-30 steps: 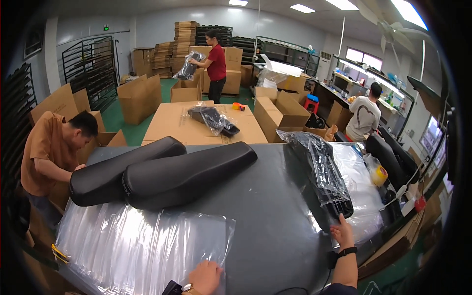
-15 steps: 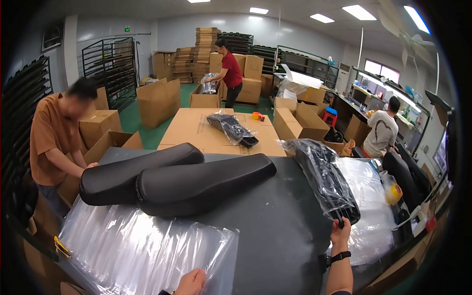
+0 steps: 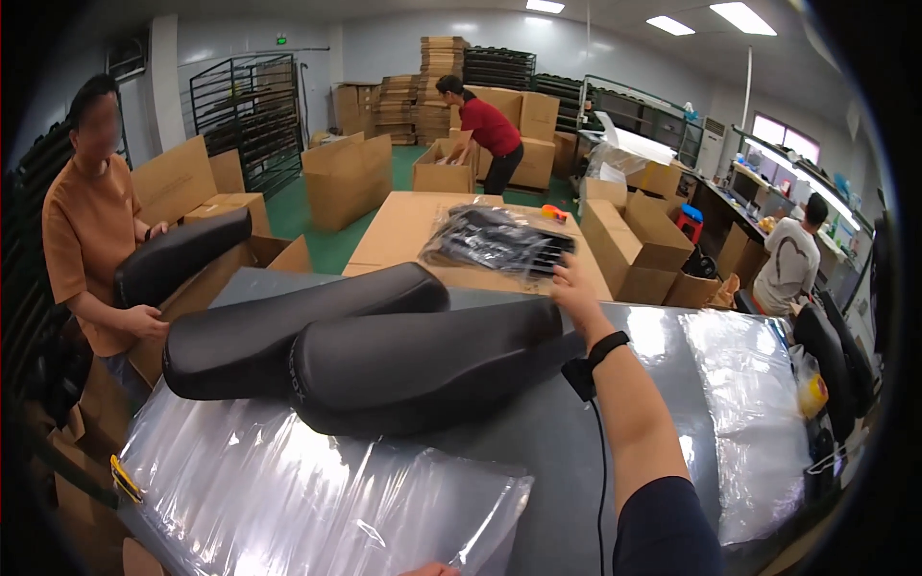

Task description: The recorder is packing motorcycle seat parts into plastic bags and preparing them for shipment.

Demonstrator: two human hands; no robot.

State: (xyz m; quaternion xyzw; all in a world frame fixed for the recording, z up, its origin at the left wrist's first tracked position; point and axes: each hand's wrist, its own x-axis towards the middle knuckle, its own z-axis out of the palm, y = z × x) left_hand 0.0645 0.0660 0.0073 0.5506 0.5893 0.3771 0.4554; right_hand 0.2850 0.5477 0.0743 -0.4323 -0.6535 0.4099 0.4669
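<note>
My right hand [image 3: 575,290] is stretched out over the far edge of the table, its fingers closed at the near end of a black motorcycle seat in a clear plastic bag [image 3: 485,238]. That bagged seat lies on cardboard. Of my left hand [image 3: 432,570], only a sliver shows at the lower edge, beside a stack of clear plastic bags [image 3: 327,499]; its fingers are hidden. Two bare black seats rest on the grey table, a front seat [image 3: 413,370] overlapping a rear seat [image 3: 288,322].
At the left a person in an orange-brown shirt [image 3: 91,230] holds another black seat [image 3: 182,254] over an open carton. A person in red [image 3: 490,130] bends to a carton [image 3: 442,173]. More plastic bags [image 3: 749,422] lie at the right; a yellow cutter [image 3: 125,478] lies at the left edge.
My right hand has carried the bagged seat from the table's right side to the cardboard beyond. My left hand has dropped toward the lower edge. The person at the left has lifted a seat.
</note>
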